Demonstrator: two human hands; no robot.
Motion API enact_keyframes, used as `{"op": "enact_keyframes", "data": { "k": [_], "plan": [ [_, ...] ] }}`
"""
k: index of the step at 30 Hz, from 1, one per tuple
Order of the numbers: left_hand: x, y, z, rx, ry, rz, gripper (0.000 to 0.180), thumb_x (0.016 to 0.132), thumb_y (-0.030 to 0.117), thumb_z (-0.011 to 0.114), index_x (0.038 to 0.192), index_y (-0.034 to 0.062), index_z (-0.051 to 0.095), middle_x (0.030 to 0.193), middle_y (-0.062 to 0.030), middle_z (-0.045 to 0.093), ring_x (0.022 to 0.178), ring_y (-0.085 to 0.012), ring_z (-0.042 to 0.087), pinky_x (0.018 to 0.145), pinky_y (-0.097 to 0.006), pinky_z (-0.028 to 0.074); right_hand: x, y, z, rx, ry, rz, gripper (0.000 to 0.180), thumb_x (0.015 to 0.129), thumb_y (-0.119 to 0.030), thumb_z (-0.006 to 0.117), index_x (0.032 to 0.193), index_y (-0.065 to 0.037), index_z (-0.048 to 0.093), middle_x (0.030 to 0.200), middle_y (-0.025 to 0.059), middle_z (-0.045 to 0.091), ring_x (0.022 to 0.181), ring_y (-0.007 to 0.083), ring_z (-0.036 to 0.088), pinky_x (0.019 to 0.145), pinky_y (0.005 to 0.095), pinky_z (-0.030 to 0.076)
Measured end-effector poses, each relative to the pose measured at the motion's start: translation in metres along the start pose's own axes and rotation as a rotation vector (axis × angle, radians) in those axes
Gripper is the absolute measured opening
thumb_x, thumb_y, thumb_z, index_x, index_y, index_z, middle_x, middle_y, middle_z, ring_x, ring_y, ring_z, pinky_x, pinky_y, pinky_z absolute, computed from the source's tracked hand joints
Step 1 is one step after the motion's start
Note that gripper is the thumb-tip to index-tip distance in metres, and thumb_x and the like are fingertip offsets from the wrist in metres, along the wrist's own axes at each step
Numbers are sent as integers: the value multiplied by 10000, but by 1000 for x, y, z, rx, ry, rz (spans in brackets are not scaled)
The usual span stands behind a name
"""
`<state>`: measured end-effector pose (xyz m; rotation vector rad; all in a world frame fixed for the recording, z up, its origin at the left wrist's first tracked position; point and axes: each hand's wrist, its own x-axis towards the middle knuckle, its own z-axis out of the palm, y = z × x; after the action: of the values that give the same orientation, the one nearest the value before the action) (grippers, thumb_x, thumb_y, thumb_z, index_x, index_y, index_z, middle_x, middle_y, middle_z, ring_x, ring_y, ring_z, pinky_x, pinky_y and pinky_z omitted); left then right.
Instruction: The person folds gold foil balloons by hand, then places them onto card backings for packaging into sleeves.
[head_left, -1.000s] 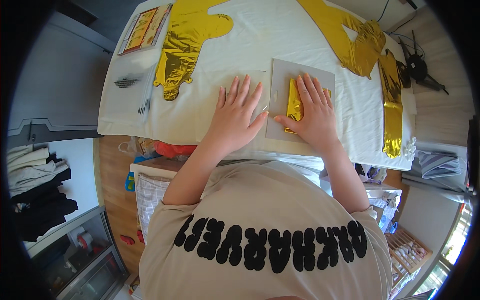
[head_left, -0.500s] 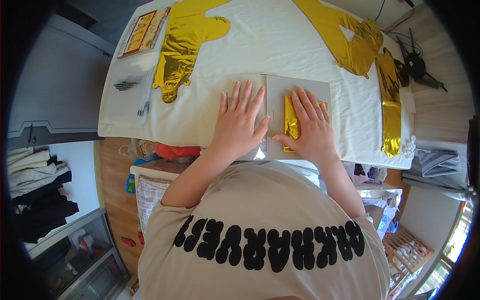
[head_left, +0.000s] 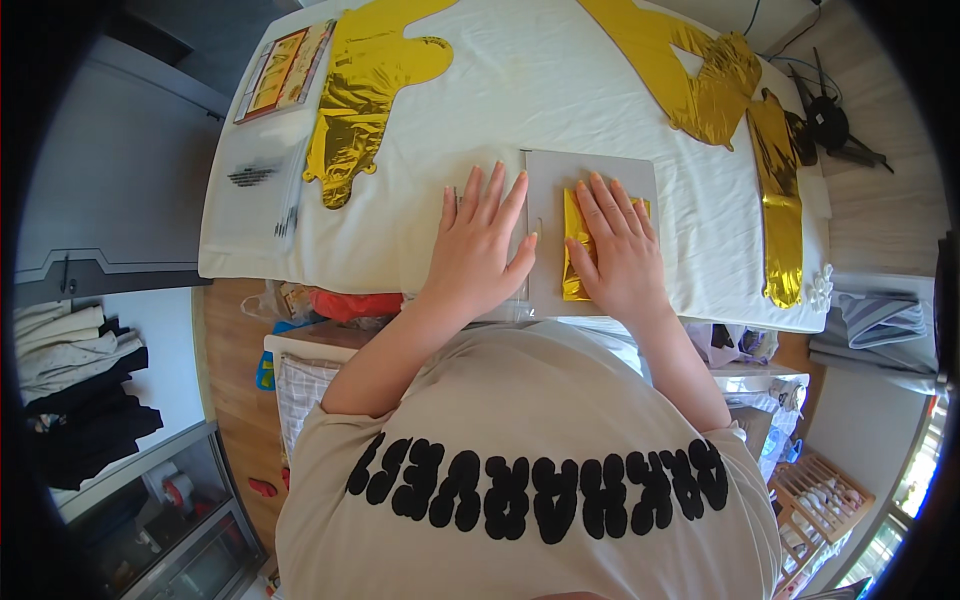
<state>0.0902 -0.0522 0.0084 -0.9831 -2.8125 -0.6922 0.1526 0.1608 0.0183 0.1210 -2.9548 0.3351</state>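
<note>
Right hand [head_left: 622,255] lies flat, fingers [head_left: 607,205] spread and extended, palm down on the folded gold foil piece [head_left: 574,250] — pressing it, not gripping. The foil sits on a grey card [head_left: 545,200] at the near edge of the white-covered counter [head_left: 560,90], right in front of the person. Left hand [head_left: 480,250] is also flat and open, fingers splayed, on the cloth just beside the card, thumb and index touching its left edge.

Risks, as I judge them:
- Foil is thin and slick — pressure with any sideways component could skid it off its fold line, giving a crooked crease or wrinkles.
- The card is near the counter edge and only lightly braced by the left hand; a push toward the body could slide card plus foil over the edge.
- Cloth under the card can bunch, so the card may rotate under uneven load.
- Creased foil tears easily at a hard fold (can't see how many layers are under the palm).

Versus a second ago: the card appears squarer to the counter edge, where it was angled before. The right hand has moved so more of the foil's left strip shows. The left hand has closed in on the card's left side; earlier it rested further left with a visible gap. Big gold foil shapes [head_left: 365,90] at the far side unchanged.
</note>
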Motion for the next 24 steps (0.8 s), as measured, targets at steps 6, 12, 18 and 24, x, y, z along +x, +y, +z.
{"op": "enact_keyframes", "data": {
  "k": [6, 12, 18, 24],
  "plan": [
    [2, 1, 0, 108, -88, 14, 781, 985, 483, 612, 1601, 84, 344, 1648, -208, 331, 1532, -454, 262, 1220, -647, 186, 1, -1, 3, -3, 15, -6, 601, 1015, -341, 523, 1554, -85, 447, 1613, 143, 428, 1513, 364, 358, 1241, 522, 266],
    [-2, 5, 5, 92, -81, 62, 810, 985, 471, 607, 1589, 7, 331, 1657, -209, 312, 1540, -434, 256, 1218, -639, 207, 1, -1, 2, 87, 36, -10, 564, 1005, -311, 561, 1521, -97, 484, 1605, 152, 434, 1504, 372, 370, 1235, 533, 272],
    [-2, 8, 7, 105, -68, 35, 738, 1014, 385, 560, 1588, -11, 320, 1659, -198, 314, 1541, -426, 259, 1220, -625, 221, 3, 2, 0, 71, 27, -40, 506, 1001, -327, 583, 1471, -145, 545, 1604, 156, 434, 1503, 379, 369, 1234, 543, 266],
    [-3, 8, 6, 60, -63, 21, 698, 1031, 347, 519, 1604, 12, 302, 1657, -197, 321, 1541, -429, 256, 1223, -622, 216, 4, 2, -4, 6, -1, -56, 501, 992, -341, 590, 1466, -182, 561, 1607, 138, 432, 1506, 409, 345, 1204, 652, 218]
  ]
}}
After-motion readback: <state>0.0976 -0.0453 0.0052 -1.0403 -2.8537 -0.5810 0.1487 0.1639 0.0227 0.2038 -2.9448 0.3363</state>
